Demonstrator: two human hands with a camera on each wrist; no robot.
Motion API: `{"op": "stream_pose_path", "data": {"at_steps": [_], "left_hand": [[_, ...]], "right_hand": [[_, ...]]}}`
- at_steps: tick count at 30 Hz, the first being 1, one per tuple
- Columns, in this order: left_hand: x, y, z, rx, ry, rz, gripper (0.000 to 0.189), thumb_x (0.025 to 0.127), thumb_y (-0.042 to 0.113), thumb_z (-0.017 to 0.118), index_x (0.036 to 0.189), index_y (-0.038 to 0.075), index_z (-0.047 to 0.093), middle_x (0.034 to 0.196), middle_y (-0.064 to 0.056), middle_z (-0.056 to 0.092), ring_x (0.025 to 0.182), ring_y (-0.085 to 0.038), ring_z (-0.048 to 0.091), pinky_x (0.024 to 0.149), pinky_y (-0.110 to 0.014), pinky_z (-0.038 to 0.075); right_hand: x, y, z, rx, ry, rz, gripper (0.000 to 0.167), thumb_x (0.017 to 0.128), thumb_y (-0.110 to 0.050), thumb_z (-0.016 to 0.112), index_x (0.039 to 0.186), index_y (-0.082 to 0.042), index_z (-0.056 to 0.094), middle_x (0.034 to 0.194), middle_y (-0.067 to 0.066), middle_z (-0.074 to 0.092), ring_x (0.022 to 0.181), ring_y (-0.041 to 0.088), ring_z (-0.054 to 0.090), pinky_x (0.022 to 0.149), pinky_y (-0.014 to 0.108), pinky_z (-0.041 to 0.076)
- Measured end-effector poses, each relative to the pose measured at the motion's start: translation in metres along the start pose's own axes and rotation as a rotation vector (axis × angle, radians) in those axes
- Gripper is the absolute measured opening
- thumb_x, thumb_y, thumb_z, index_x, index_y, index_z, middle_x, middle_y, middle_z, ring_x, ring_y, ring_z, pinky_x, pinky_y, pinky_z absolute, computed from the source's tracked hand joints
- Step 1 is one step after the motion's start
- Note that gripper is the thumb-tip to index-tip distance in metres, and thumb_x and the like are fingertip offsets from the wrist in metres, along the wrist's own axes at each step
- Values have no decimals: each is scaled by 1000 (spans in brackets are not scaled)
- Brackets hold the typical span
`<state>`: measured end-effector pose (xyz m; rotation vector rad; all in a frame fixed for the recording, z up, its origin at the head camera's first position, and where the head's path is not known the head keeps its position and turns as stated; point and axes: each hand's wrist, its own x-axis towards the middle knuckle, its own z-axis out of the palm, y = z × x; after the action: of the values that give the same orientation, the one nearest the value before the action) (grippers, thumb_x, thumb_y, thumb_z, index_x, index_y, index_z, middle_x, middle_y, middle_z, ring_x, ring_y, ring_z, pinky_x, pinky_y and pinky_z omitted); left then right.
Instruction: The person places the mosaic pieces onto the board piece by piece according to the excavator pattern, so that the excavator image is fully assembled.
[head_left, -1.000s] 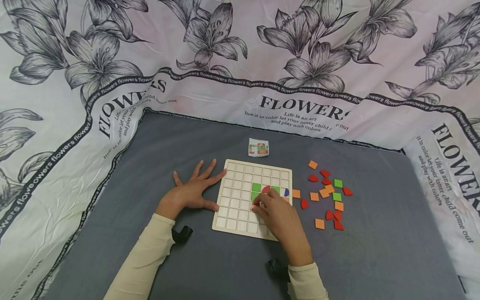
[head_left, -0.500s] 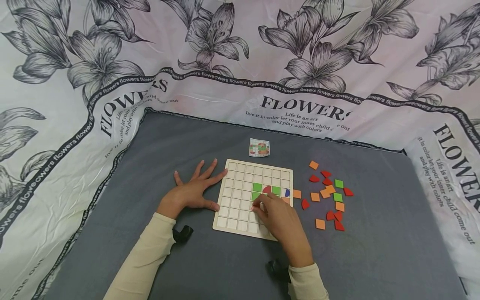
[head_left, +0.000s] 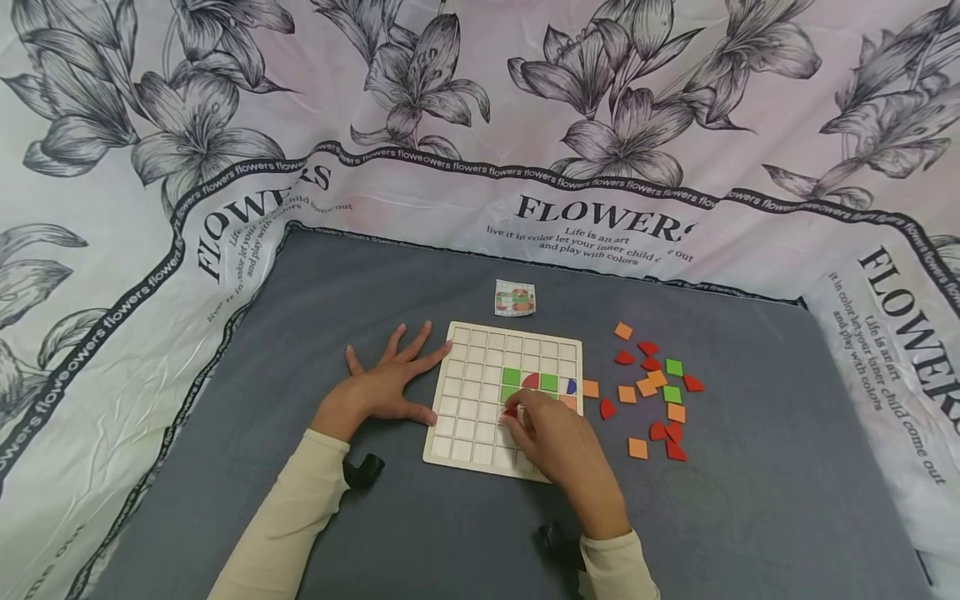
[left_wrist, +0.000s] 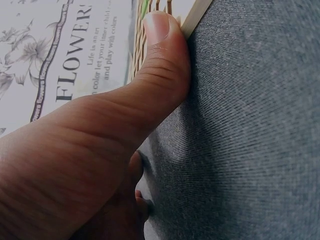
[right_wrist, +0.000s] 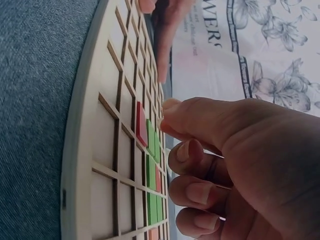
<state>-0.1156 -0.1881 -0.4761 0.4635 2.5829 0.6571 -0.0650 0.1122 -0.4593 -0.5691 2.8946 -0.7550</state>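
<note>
A pale wooden grid board (head_left: 465,404) lies on the grey cloth, with several coloured tiles in its right-hand cells. My left hand (head_left: 386,385) lies spread at the board's left side, thumb (left_wrist: 160,50) and index fingertip against its edge. Over the middle of the board is my right hand (head_left: 558,429), its fingers curled and the thumb tip close to the index tip. In the right wrist view a red tile (right_wrist: 142,124) sits in a cell just beside those fingertips, with a gap visible between. No tile shows between thumb and index. The right hand hides some cells.
Loose orange squares (head_left: 637,448), red quarter-circle tiles (head_left: 677,451) and green squares (head_left: 673,367) are scattered right of the board. A small pattern card (head_left: 515,297) lies beyond it. A flower-printed cloth (head_left: 600,233) rises behind and at both sides.
My right fingertips have shifted slightly off the red tile, and more of its red shows beside them. The left hand and the board hold their places.
</note>
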Motion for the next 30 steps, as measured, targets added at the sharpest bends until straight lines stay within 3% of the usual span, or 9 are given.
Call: {"op": "stream_pose_path", "data": {"at_steps": [8,11,22,30], "left_hand": [[5,-10,10,-19,19,5,117,76,71,83,168,51,14,178,12,-13,162,-31,-22,97,-87,-29],[3,-8,6,-14,20,11,117,76,72,83,168,51,15,178,11,-12,162,-32,-20,96,-89,-27],[0,-2,3,-17,6,5,116,76,70,83,168,48,16,178,10,-10,163,-32,-19,98,-89,-25],[-1,1,0,3,0,-15,114,80,63,85,170,43,17,179,5,-9,162,-34,-18,102,-90,-21]], "right_hand": [[-2,12,-10,-13,-20,59,10,102,-28,75,100,-19,72,55,-7,44,49,10,41,45,27,30],[-4,18,-16,-15,2,66,10,101,-26,75,102,-17,71,56,-7,44,49,10,41,45,28,30],[-9,48,-37,-1,114,138,10,102,-22,73,105,-13,73,68,-3,53,58,14,48,50,31,41],[-14,70,-50,-39,248,242,16,103,-22,72,110,-7,73,88,6,62,68,20,53,56,33,45]]}}
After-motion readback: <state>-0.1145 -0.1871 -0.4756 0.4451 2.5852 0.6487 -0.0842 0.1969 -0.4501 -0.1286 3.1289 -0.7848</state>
